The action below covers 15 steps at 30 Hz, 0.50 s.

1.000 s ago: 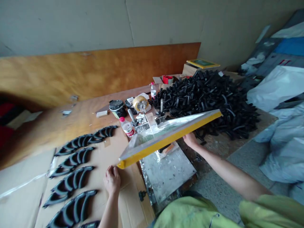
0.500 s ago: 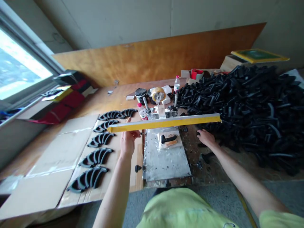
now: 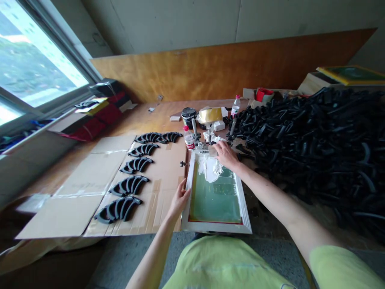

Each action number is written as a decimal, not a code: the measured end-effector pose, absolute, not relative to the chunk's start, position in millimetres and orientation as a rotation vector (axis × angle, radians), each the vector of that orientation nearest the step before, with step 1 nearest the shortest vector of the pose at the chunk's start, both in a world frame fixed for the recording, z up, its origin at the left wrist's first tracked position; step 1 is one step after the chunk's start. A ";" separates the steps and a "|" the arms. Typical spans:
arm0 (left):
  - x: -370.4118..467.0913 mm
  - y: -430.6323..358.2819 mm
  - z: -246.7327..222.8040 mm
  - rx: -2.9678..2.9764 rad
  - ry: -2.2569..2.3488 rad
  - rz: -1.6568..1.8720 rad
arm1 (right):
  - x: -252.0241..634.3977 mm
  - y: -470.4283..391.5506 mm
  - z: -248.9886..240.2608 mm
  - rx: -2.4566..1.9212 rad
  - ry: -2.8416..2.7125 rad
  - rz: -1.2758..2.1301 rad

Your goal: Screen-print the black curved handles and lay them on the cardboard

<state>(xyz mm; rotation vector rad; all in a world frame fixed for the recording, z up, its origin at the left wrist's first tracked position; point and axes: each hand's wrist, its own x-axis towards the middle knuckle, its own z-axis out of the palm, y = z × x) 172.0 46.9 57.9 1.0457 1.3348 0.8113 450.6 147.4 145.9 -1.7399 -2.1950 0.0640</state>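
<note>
The screen-printing frame [image 3: 246,214] lies flat before me, its green mesh framed in pale metal. White ink [image 3: 210,168] is smeared over the far part of the mesh. At the frame's left rim is my left hand [image 3: 181,194], fingers apart and touching the edge. My right hand [image 3: 225,154] reaches over the far end, its fingers closed on a small pale squeegee [image 3: 213,150] by the ink. Clamp hardware [image 3: 197,138] stands at the frame's far end. The plate and the black handle-like piece seen earlier are hidden under the frame.
Curved black pieces [image 3: 120,208] sit in rows on cardboard [image 3: 162,180] at left. A large heap of black pieces [image 3: 300,136] fills the right. Bottles [image 3: 189,138], a black tub [image 3: 189,116] and a tape roll [image 3: 209,115] stand behind the clamps.
The raised frame has come down flat over the plate. My left hand has moved nearer along its left side. My right hand has gone from the heap's edge to the squeegee.
</note>
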 end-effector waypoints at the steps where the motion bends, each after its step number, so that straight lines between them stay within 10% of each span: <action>1: 173.4 47.6 50.8 1.053 1.344 0.814 | 442.8 152.0 142.8 -1.775 -2.255 0.103; 15: 169.0 48.7 39.4 1.069 1.343 0.792 | 454.3 99.7 124.1 -1.269 -2.632 0.452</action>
